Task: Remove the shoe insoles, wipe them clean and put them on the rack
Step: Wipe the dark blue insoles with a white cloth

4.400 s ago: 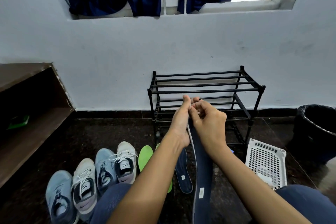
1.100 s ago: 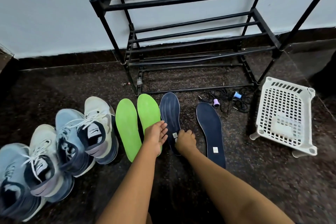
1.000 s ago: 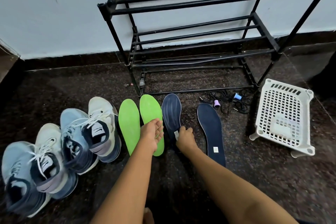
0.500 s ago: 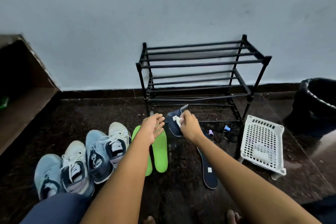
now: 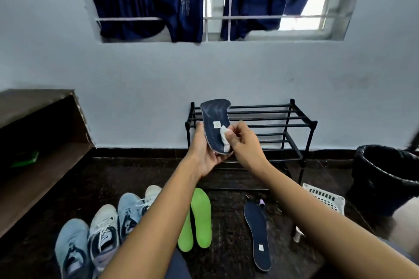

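Reaching forward with both bare forearms, raised in front of the rack (image 5: pixel 274 125). Gripping navy insole (image 5: pixel 215 130) at its lower end with left hand (image 5: pixel 205 157), palm toward camera, fingers curled round the back and mostly hidden. Held upright with the top curling over, overlapping the rack's top tier in view, not resting on it. Pinching small white wipe (image 5: pixel 224 137) in right hand (image 5: pixel 243 142), thumb and fingers closed on it, pressed to the insole's right edge just beside its white label. Can't tell cloth or tissue. Lying flat on the dark floor (image 5: pixel 229 231): second navy insole (image 5: pixel 258 235), well right of two green insoles (image 5: pixel 201 217), left one partly behind the left forearm. Lined up lower left: shoes (image 5: pixel 103 231), nearest ones cut off by arm and frame. Mostly hidden behind right forearm: white basket (image 5: pixel 324 198). Cut by right edge: black bin (image 5: pixel 385 172)
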`<state>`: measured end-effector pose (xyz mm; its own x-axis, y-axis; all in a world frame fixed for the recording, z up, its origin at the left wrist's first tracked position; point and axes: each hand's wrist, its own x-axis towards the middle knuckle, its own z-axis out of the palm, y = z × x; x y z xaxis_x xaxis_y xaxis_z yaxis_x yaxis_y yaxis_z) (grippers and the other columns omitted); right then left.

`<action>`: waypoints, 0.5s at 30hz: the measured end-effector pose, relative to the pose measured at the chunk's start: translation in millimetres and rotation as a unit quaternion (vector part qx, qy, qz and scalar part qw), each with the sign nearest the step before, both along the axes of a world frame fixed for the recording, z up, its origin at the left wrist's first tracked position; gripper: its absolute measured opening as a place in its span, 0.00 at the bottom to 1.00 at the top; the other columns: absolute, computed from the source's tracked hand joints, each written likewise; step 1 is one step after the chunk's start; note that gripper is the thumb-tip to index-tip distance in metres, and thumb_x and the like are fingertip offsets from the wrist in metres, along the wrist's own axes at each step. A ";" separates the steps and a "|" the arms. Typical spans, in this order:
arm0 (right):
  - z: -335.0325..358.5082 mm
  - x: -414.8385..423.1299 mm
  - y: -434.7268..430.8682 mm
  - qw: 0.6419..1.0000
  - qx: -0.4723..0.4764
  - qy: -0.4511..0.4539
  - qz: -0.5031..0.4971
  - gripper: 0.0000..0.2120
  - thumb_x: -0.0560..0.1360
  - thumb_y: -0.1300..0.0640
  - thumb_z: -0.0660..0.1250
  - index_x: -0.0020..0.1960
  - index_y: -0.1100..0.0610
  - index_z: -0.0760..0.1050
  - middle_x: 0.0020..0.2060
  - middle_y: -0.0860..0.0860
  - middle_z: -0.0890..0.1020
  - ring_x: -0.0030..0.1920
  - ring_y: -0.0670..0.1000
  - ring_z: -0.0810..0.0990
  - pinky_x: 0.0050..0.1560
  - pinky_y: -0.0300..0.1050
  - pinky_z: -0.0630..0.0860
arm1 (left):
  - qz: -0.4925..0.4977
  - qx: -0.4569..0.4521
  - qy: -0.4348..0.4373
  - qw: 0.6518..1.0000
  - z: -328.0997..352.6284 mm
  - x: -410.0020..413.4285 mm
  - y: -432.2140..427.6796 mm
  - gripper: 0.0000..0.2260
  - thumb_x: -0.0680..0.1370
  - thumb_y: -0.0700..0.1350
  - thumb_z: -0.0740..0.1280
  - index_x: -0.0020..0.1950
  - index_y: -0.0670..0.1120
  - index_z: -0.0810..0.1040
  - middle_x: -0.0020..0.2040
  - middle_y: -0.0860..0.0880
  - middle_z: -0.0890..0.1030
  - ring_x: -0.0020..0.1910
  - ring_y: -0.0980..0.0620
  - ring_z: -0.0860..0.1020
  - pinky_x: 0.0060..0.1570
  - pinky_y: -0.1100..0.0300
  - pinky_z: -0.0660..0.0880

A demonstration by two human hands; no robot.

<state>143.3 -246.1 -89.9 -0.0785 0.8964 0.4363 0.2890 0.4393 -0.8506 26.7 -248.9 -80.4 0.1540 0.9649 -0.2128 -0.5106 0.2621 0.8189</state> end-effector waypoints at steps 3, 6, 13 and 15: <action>-4.6 -1.6 -13.2 0.998 0.016 -0.043 0.054 0.04 0.77 0.63 0.63 0.44 0.56 0.70 0.41 0.53 0.75 0.41 0.44 0.74 0.39 0.33 0.73 | -0.032 0.025 -0.088 0.995 -1.0 -2.3 -9.9 0.38 0.77 0.70 0.44 0.50 0.43 0.83 0.46 0.42 0.83 0.43 0.46 0.82 0.44 0.53 0.78; -10.9 -0.6 -17.6 0.987 0.093 -0.125 0.045 0.07 0.75 0.64 0.65 0.44 0.54 0.70 0.46 0.53 0.73 0.51 0.42 0.69 0.47 0.27 0.66 | -0.038 0.048 -0.134 0.989 -2.5 -3.7 -12.2 0.40 0.75 0.73 0.46 0.51 0.40 0.80 0.45 0.44 0.81 0.42 0.46 0.80 0.45 0.55 0.77; -22.7 2.8 -28.9 0.954 0.197 -0.224 0.037 0.05 0.73 0.63 0.66 0.48 0.58 0.72 0.48 0.50 0.73 0.52 0.49 0.72 0.53 0.42 0.70 | 0.007 0.055 -0.130 0.990 -14.8 -2.9 4.9 0.40 0.75 0.73 0.43 0.49 0.40 0.78 0.40 0.43 0.80 0.41 0.43 0.81 0.41 0.54 0.79; -27.1 8.0 -34.0 0.954 0.187 -0.227 0.054 0.07 0.72 0.64 0.66 0.46 0.56 0.70 0.43 0.47 0.73 0.43 0.47 0.70 0.44 0.40 0.68 | 0.009 0.049 -0.118 0.992 -14.6 1.8 10.8 0.41 0.75 0.73 0.42 0.50 0.39 0.78 0.38 0.43 0.79 0.40 0.42 0.81 0.46 0.52 0.78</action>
<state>151.3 -280.1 -116.9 -0.4182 0.6602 0.6240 0.5257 0.7361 -0.4265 28.5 -238.2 -94.9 0.1714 0.9821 -0.0783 -0.6946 0.1768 0.6973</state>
